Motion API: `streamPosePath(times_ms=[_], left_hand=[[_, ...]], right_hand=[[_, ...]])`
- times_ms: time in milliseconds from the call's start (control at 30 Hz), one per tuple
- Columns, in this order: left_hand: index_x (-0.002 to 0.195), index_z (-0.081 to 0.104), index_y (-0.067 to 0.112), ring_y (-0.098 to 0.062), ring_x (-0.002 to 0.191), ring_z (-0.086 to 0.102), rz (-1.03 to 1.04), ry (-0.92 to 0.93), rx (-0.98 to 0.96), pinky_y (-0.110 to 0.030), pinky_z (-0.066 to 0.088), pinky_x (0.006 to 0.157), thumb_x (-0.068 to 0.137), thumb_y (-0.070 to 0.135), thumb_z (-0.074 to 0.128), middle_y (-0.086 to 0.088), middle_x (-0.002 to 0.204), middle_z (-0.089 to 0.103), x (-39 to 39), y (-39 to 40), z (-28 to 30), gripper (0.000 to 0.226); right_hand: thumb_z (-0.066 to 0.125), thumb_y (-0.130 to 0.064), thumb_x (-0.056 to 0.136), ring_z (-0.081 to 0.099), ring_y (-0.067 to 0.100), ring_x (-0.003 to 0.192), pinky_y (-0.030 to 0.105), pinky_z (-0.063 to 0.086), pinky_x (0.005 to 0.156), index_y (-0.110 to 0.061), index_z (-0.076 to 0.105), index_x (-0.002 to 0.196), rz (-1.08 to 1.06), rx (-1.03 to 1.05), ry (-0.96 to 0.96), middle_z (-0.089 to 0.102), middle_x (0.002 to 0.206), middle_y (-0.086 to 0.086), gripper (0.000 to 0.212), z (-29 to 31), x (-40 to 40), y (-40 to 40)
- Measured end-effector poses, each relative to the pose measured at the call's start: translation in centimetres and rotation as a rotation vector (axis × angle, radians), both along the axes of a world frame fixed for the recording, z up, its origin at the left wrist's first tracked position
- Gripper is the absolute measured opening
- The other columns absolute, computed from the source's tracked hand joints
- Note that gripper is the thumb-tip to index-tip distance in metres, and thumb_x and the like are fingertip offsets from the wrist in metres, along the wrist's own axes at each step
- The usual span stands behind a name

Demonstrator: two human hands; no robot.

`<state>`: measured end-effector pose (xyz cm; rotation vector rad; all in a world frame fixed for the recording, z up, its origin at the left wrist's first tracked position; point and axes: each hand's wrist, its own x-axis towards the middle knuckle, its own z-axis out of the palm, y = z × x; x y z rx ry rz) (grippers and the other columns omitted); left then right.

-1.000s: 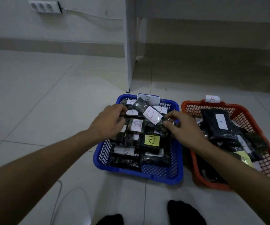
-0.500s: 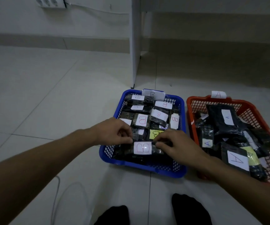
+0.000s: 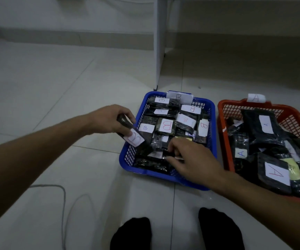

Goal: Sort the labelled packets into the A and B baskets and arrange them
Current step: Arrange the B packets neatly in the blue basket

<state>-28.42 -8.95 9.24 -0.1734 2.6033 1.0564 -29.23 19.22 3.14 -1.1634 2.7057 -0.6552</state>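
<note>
Left hand (image 3: 109, 120) has lifted a B packet (image 3: 133, 137) off the blue basket (image 3: 127, 156), slanting far-left to near-right; right hand (image 3: 190, 159) now grips packets inside.

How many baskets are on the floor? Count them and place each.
2. The blue basket, tagged B, sits ahead of the person; the red basket, tagged A, is just right of it.

Blue basket (image 3: 130, 156) & red basket (image 3: 225, 141): moulded plastic lattice, slight sheen. Packets (image 3: 165, 105): glossy black plastic film, crinkly, w/ matt paper labels (image 3: 166, 125). Floor (image 3: 55, 87): smooth glazed tile, soft shine. Socks (image 3: 131, 235): matt black cloth.
</note>
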Motion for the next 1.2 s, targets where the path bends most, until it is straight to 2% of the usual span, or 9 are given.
streamPosePath(times_ms=[133, 300, 400, 600, 667, 800, 933, 1067, 1200], left_hand=[[0.103, 0.063, 0.016, -0.017, 0.083, 0.068, 0.208, 0.086, 0.059, -0.023, 0.052, 0.058, 0.077, 0.014, 0.080, -0.003, 0.091, 0.072, 1.0, -2.0, -0.1, 0.031], [0.106, 0.062, 0.016, -0.013, 0.077, 0.066, 0.396, 0.211, 0.152, -0.019, 0.050, 0.055, 0.079, 0.018, 0.079, -0.004, 0.090, 0.071, 1.8, -2.5, -1.6, 0.032], [0.108, 0.063, 0.016, -0.015, 0.082, 0.066, 0.445, 0.232, 0.218, -0.021, 0.051, 0.058, 0.081, 0.019, 0.077, -0.005, 0.096, 0.071, 1.9, -2.1, -2.7, 0.031], [0.115, 0.062, 0.018, -0.013, 0.087, 0.063, 0.472, 0.230, 0.284, -0.019, 0.048, 0.059, 0.087, 0.019, 0.071, -0.003, 0.101, 0.069, 1.3, -1.4, -3.7, 0.030], [0.116, 0.061, 0.018, -0.013, 0.087, 0.063, 0.482, 0.236, 0.295, -0.020, 0.048, 0.059, 0.088, 0.018, 0.070, -0.002, 0.100, 0.069, 1.1, -1.1, -3.6, 0.029], [0.115, 0.062, 0.019, -0.014, 0.088, 0.064, 0.499, 0.278, 0.308, -0.020, 0.048, 0.059, 0.088, 0.018, 0.069, -0.001, 0.100, 0.069, 0.9, -0.5, -3.1, 0.027], [0.113, 0.062, 0.018, -0.013, 0.086, 0.063, 0.588, 0.354, 0.338, -0.020, 0.048, 0.058, 0.088, 0.019, 0.069, -0.003, 0.102, 0.068, 0.5, -0.4, -2.6, 0.026], [0.112, 0.061, 0.017, -0.019, 0.090, 0.064, 0.672, 0.381, 0.407, -0.023, 0.049, 0.060, 0.088, 0.018, 0.069, -0.007, 0.105, 0.067, -0.2, 0.1, -2.4, 0.025], [0.108, 0.056, 0.016, -0.019, 0.089, 0.065, 0.691, 0.374, 0.456, -0.026, 0.052, 0.063, 0.090, 0.015, 0.066, -0.008, 0.106, 0.067, -1.0, 1.1, -2.4, 0.021]], right_hand=[[0.064, -0.031, 0.093, 0.058, 0.015, 0.106, 0.037, 0.054, 0.083, -0.032, 0.057, 0.122, 0.347, 0.323, 0.006, 0.059, 0.116, -0.009, 0.030, -0.6, -2.1, -2.6], [0.062, -0.023, 0.094, 0.061, 0.029, 0.103, 0.036, 0.052, 0.078, -0.038, 0.027, 0.152, 0.544, 0.731, 0.123, 0.062, 0.118, 0.009, 0.070, -1.3, -3.5, -6.5], [0.058, -0.011, 0.094, 0.061, 0.031, 0.102, 0.035, 0.045, 0.073, -0.034, 0.011, 0.158, 0.599, 0.831, 0.158, 0.060, 0.122, 0.014, 0.082, -1.1, -3.0, -8.0], [0.057, -0.008, 0.094, 0.057, 0.032, 0.117, 0.042, 0.050, 0.088, -0.032, 0.011, 0.158, 0.618, 0.878, 0.177, 0.052, 0.140, 0.013, 0.082, -1.2, -3.1, -9.5], [0.055, -0.011, 0.096, 0.056, 0.032, 0.120, 0.043, 0.050, 0.089, -0.030, 0.016, 0.157, 0.630, 0.860, 0.192, 0.050, 0.143, 0.012, 0.074, -1.5, -3.1, -9.7], [0.061, -0.019, 0.094, 0.063, 0.033, 0.105, 0.038, 0.046, 0.075, -0.028, 0.025, 0.151, 0.603, 0.749, 0.231, 0.059, 0.127, 0.014, 0.068, -1.5, -3.3, -10.0], [0.066, -0.028, 0.091, 0.061, 0.024, 0.106, 0.035, 0.048, 0.078, -0.032, 0.045, 0.132, 0.534, 0.404, 0.170, 0.060, 0.123, -0.002, 0.046, -1.3, -3.9, -7.4], [0.071, -0.034, 0.086, 0.053, 0.006, 0.091, 0.029, 0.050, 0.072, -0.035, 0.054, 0.103, 0.433, 0.162, 0.043, 0.049, 0.109, -0.017, 0.024, 0.4, -4.3, -3.3], [0.078, -0.026, 0.083, 0.062, 0.011, 0.075, 0.030, 0.054, 0.065, -0.029, 0.059, 0.087, 0.210, -0.182, -0.143, 0.063, 0.087, -0.011, 0.020, 3.2, -4.2, 0.9]])
